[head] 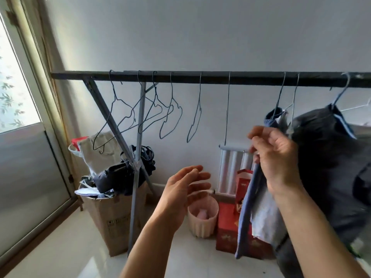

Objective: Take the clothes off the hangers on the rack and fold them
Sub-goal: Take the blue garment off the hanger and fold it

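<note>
A dark rack bar (220, 77) runs across the view with several empty wire hangers (170, 109) on its left half. At the right, a blue garment (259, 213) hangs from a hanger, and a dark garment (329, 157) hangs further right on another hanger. My right hand (275, 157) is raised in front of the blue garment near its top, fingers curled at the cloth; the grip itself is hidden behind the hand. My left hand (184, 189) hovers lower and to the left, fingers straight, holding nothing.
A cardboard box (112, 215) stuffed with bags stands by the rack's grey leg (138, 157). A pink bin (202, 217), a red gift bag (228, 227) and a white radiator (232, 169) sit below the bar. A window (18, 97) is at left.
</note>
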Action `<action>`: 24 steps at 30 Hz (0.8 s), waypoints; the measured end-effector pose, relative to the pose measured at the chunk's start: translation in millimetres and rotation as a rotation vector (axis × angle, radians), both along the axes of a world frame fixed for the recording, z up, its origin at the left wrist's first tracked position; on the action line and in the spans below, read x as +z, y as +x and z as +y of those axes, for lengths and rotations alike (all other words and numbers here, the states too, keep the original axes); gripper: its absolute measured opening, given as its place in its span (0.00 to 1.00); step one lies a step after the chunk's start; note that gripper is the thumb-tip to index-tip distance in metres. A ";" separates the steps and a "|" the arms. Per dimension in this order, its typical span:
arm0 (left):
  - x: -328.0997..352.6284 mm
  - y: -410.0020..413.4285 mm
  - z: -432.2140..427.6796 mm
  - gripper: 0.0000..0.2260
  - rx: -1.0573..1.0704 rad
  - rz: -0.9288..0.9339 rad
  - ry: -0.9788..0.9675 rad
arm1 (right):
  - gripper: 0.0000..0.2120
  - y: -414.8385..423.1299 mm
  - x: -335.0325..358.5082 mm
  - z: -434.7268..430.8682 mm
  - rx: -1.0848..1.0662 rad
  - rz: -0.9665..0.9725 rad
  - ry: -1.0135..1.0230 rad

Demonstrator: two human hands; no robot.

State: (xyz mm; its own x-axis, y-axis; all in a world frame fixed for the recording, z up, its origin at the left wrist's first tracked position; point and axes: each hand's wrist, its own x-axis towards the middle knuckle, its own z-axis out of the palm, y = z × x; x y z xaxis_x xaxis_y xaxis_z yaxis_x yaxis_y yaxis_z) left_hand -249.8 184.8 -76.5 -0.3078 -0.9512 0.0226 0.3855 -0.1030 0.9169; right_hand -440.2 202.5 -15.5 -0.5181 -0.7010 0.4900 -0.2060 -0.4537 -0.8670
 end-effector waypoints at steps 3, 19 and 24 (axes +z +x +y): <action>7.3 -5.9 -4.8 0.08 -0.003 -0.017 -0.019 | 0.08 -30.9 20.8 -25.3 -0.274 0.146 -0.012; 16.0 -5.0 -3.6 0.09 0.042 -0.057 -0.123 | 0.03 -73.4 68.3 -85.3 -0.127 -0.209 0.289; 26.9 -11.7 1.1 0.08 0.066 -0.121 -0.231 | 0.08 -40.4 72.2 -60.6 0.140 -0.247 0.179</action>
State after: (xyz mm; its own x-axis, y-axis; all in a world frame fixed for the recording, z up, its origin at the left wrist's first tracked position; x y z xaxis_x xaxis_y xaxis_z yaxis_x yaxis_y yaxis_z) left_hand -261.5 186.0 -49.6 -0.2590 -0.9432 0.2079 0.2708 0.1357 0.9530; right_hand -480.6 141.9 56.7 -0.4985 -0.8373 0.2247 0.0737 -0.2992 -0.9513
